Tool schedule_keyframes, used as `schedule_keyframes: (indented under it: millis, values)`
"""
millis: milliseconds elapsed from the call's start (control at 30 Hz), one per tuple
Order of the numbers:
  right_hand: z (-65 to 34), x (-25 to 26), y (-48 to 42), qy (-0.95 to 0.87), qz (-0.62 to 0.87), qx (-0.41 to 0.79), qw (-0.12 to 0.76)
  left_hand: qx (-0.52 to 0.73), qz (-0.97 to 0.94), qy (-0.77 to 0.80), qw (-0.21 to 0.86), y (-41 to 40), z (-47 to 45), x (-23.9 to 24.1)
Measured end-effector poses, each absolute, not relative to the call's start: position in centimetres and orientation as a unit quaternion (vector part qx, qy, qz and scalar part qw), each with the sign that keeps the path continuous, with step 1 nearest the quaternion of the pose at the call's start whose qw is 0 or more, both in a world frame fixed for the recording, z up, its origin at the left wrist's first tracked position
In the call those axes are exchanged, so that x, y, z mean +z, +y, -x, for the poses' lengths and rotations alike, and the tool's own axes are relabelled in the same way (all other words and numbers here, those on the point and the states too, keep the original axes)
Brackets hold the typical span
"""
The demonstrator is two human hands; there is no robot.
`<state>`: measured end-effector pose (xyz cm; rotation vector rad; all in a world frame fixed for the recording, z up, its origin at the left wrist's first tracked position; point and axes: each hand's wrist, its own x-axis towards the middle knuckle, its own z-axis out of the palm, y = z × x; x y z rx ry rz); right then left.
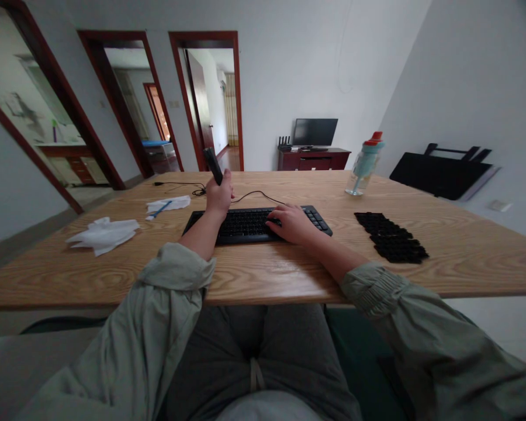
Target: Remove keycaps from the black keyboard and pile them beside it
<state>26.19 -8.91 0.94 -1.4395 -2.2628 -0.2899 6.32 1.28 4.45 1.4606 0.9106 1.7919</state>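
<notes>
Keyboard (254, 224) lies under the flat, open right hand (291, 223); left hand (219, 196) grips a dark tool (213, 165) upright.

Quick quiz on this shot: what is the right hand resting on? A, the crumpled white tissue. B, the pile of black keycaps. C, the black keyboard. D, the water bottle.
C: the right hand lies flat on the right half of the black keyboard, while the left hand holds a dark handheld tool upright above it; the water bottle, tissue and keycaps sit apart, untouched.
</notes>
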Motion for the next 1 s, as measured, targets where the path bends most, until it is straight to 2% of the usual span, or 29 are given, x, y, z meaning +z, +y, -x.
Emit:
schedule_keyframes:
  millis: [133,267,433,533,733,1000]
  values:
    - [-27.1,3.3,-13.4,-0.829,0.493,-0.069,0.256,0.677,-0.556,0.358,0.323,1.0,-6.3,4.5]
    - [-32.6,4.3,-19.7,-0.823,0.500,-0.027,0.268,0.674,-0.562,0.364,0.313,0.8,-6.3,4.5]
    - [-43.6,1.7,-26.0,-0.748,0.596,0.010,0.293,0.668,-0.574,0.373,0.294,0.2,-6.2,4.5]
    - [-47.9,-1.0,-28.6,-0.700,0.658,0.044,0.274,0.663,-0.575,0.387,0.282,-0.2,-6.2,4.4]
    - [-50.3,-4.5,-30.1,-0.681,0.663,0.037,0.308,0.651,-0.585,0.391,0.283,-0.5,-6.3,4.3]
    - [-50.2,-4.1,-28.8,-0.672,0.661,0.038,0.332,0.642,-0.595,0.397,0.277,-0.7,-6.3,4.3]
